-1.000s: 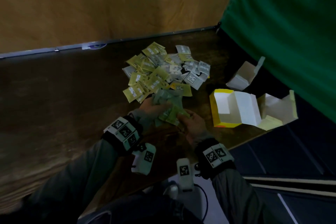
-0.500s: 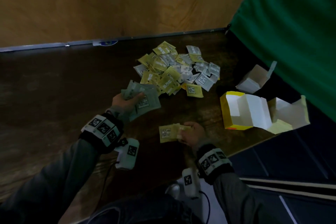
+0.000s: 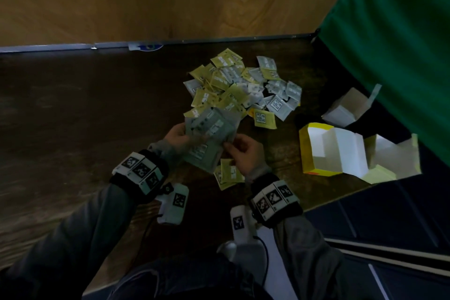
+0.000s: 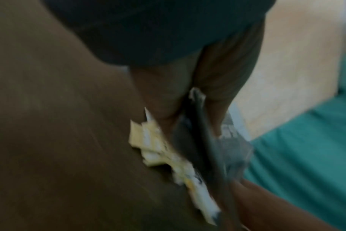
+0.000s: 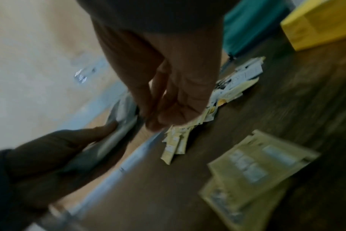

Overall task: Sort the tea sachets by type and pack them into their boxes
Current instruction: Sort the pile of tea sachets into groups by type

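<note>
My left hand (image 3: 179,136) grips a fan of grey sachets (image 3: 210,133), held above the table near the front of the pile. In the blurred left wrist view those grey sachets (image 4: 234,148) sit between thumb and fingers. My right hand (image 3: 243,153) is just right of the fan, its loosely curled fingertips (image 5: 154,123) at the fan's edge with nothing seen between them. A small stack of yellow sachets (image 3: 229,174) lies on the table under that hand, also seen as yellow sachets (image 5: 257,168). The mixed pile of yellow and grey sachets (image 3: 241,87) lies further back.
An open yellow box (image 3: 304,146) stands at the right near the table's front edge. A pale yellow box (image 3: 401,165) is beside it and a white box (image 3: 341,114) behind. A green cloth (image 3: 401,44) hangs on the right, a wooden wall behind.
My right hand has laid the yellow sachets down on the table and risen to the grey fan. My left hand has carried the grey sachets rightward toward it.
</note>
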Demonstrator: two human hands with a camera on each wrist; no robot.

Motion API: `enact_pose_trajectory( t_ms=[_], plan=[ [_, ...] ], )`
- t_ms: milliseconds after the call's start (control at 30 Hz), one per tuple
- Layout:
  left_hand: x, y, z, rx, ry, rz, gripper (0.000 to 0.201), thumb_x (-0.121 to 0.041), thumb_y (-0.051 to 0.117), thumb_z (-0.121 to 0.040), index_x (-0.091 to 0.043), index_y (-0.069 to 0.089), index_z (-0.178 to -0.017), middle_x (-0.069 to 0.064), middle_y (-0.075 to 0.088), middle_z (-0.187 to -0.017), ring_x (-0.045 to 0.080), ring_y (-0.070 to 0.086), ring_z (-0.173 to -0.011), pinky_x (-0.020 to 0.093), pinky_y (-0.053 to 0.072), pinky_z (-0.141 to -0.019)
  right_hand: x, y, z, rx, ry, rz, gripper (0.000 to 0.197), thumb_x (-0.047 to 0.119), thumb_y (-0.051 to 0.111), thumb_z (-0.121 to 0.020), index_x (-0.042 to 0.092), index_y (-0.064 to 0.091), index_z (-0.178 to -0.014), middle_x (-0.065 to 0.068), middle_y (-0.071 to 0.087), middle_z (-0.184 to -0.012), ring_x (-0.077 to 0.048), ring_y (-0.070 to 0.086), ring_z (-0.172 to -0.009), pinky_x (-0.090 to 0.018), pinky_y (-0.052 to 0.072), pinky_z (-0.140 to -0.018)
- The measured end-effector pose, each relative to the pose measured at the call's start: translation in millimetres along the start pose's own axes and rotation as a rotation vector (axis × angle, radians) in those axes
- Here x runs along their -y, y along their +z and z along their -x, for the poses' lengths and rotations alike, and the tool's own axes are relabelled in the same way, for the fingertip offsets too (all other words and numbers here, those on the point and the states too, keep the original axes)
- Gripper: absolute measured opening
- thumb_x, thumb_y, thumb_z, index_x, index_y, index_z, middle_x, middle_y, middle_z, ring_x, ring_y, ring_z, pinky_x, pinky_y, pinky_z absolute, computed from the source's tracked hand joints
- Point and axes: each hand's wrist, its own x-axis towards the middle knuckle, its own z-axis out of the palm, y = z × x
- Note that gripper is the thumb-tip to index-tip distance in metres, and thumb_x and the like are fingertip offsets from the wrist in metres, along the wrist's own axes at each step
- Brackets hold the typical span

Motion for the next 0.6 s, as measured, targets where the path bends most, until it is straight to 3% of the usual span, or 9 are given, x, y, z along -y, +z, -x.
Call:
enact_pose_trajectory(
  t_ms=[100, 167, 233, 267, 333, 367, 467, 600],
  plan=[
    [-0.3, -23.2, -2.2, 0.011, -0.089, -0.421, 0.012, -0.019, 0.060, -0.089, -0.018, 0.056, -0.100, -0.001, 0.064, -0.092, 0.016, 0.061, -0.084, 0.033, 0.050, -0.072, -14.6, -1.1, -5.5, 0.167, 0.076, 0.160, 0.020, 0.016, 0.063, -0.088, 0.010, 0.065, -0.107, -0.006, 0.069, -0.095, -0.010, 0.062, -0.075, -0.016, 0.048, -0.056],
    [8.2, -42.5, -10.1, 0.009, -0.131, -0.815, 0.022, -0.027, 0.063, -0.087, -0.019, 0.056, -0.107, 0.003, 0.059, -0.106, 0.019, 0.059, -0.093, 0.032, 0.049, -0.080, -27.6, -5.9, -11.8, 0.169, 0.101, 0.251, 0.020, 0.016, 0.062, -0.089, 0.010, 0.065, -0.108, -0.008, 0.068, -0.101, -0.016, 0.064, -0.086, -0.019, 0.052, -0.068],
    [17.9, -57.3, -12.8, -0.049, -0.180, -1.138, 0.027, -0.029, 0.068, -0.081, -0.019, 0.059, -0.104, 0.006, 0.057, -0.115, 0.017, 0.057, -0.093, 0.029, 0.049, -0.079, -40.1, -17.1, -24.4, 0.145, 0.163, 0.366, 0.024, 0.017, 0.061, -0.089, 0.011, 0.063, -0.112, -0.008, 0.065, -0.112, -0.020, 0.061, -0.102, -0.027, 0.051, -0.084],
    [24.6, -64.9, -15.1, -0.102, -0.199, -1.214, 0.044, -0.033, 0.072, -0.075, -0.019, 0.057, -0.114, 0.008, 0.052, -0.124, 0.021, 0.056, -0.102, 0.032, 0.049, -0.084, -44.2, -24.4, -32.5, 0.133, 0.198, 0.428, 0.027, 0.018, 0.062, -0.089, 0.012, 0.061, -0.115, -0.006, 0.062, -0.117, -0.020, 0.059, -0.107, -0.031, 0.050, -0.090],
    [34.5, -76.5, -15.2, -0.177, -0.275, -1.280, 0.086, -0.045, 0.077, -0.065, -0.029, 0.034, -0.138, 0.011, 0.029, -0.143, 0.032, 0.038, -0.126, 0.046, 0.040, -0.101, -48.5, -42.6, -52.6, 0.065, 0.173, 0.591, 0.032, 0.020, 0.063, -0.087, 0.015, 0.059, -0.118, -0.006, 0.055, -0.124, -0.021, 0.054, -0.113, -0.037, 0.048, -0.097],
    [36.8, -80.2, -14.8, -0.185, -0.293, -1.331, 0.095, -0.051, 0.075, -0.065, -0.033, 0.024, -0.143, 0.012, 0.019, -0.148, 0.034, 0.028, -0.131, 0.049, 0.034, -0.105, -47.6, -52.4, -63.7, 0.018, 0.119, 0.668, 0.033, 0.021, 0.064, -0.086, 0.015, 0.059, -0.119, -0.008, 0.053, -0.125, -0.024, 0.053, -0.115, -0.038, 0.047, -0.098],
    [38.3, -78.7, -18.3, -0.170, -0.292, -1.474, 0.098, -0.061, 0.065, -0.071, -0.033, 0.012, -0.148, 0.012, 0.006, -0.153, 0.034, 0.017, -0.136, 0.050, 0.025, -0.109, -37.3, -76.0, -97.0, -0.036, 0.011, 0.828, 0.043, 0.022, 0.065, -0.086, 0.008, 0.055, -0.126, -0.015, 0.045, -0.133, -0.031, 0.045, -0.124, -0.041, 0.039, -0.105],
    [30.2, -46.5, -34.9, -0.232, -0.056, -1.443, 0.076, -0.045, 0.062, -0.081, -0.031, 0.023, -0.145, 0.008, 0.010, -0.154, 0.031, 0.018, -0.139, 0.049, 0.026, -0.111, -30.7, -86.6, -130.8, 0.057, 0.031, 0.941, 0.057, 0.030, 0.068, -0.084, 0.013, 0.047, -0.135, -0.015, 0.032, -0.142, -0.037, 0.039, -0.127, -0.043, 0.036, -0.107]
  ],
)
